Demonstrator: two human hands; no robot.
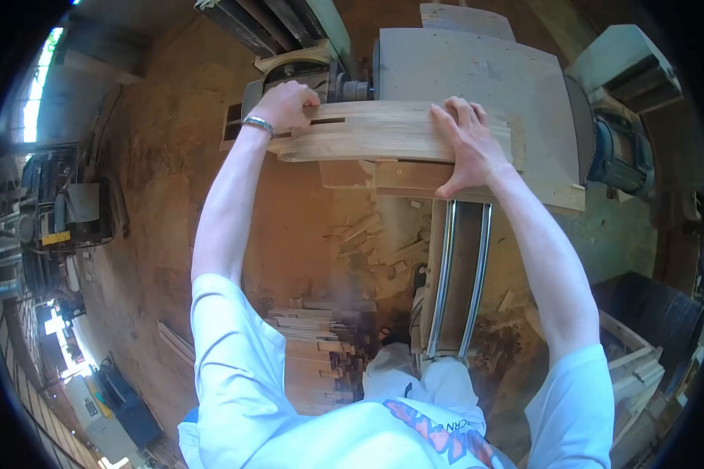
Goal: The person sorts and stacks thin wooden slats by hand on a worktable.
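Observation:
Several pale wooden boards [383,131] lie side by side across the front of a woodworking machine, with a dark slot near their left end. My left hand [285,105], a metal watch on its wrist, is closed with curled fingers at the boards' left end; its fingertips are partly hidden. My right hand [471,144] spans the boards near their right end. Its fingers reach over the top, and the thumb presses at the near edge. Under the boards is a wooden support [414,176] on the machine.
Behind the boards stands the machine's flat table [469,74], with a blue motor [619,152] at the right. Two metal rails [461,273] run from the machine towards my legs. Stacked wood strips [317,352] and scattered offcuts [379,238] lie on the dusty floor.

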